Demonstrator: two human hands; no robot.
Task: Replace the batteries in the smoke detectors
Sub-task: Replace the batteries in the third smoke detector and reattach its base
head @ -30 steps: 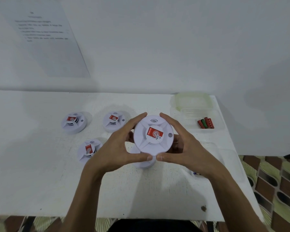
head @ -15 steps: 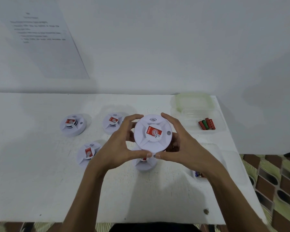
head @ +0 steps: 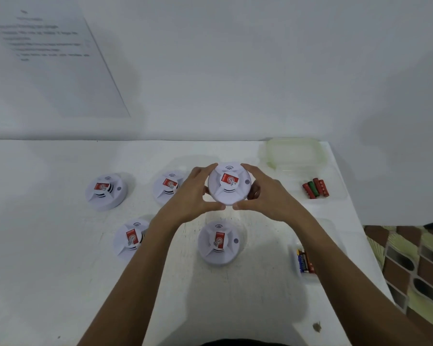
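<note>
Gripping smoke detector (head: 229,187) rim with left hand (head: 193,196) and right hand (head: 265,198), label side up, red-green batteries (head: 315,188) in clear tray (head: 335,196)

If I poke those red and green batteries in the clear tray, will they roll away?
Probably a little. The batteries are round cylinders lying on their sides, so they'd likely roll. The clear tray seems to have a raised rim, which should stop them. They look stiff, not squishy.

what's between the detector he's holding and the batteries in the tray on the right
Nothing visible. The held smoke detector is gripped by the left hand and right hand. Right of the right hand, only bare white table separates it from the red and green batteries in their clear tray.
</note>
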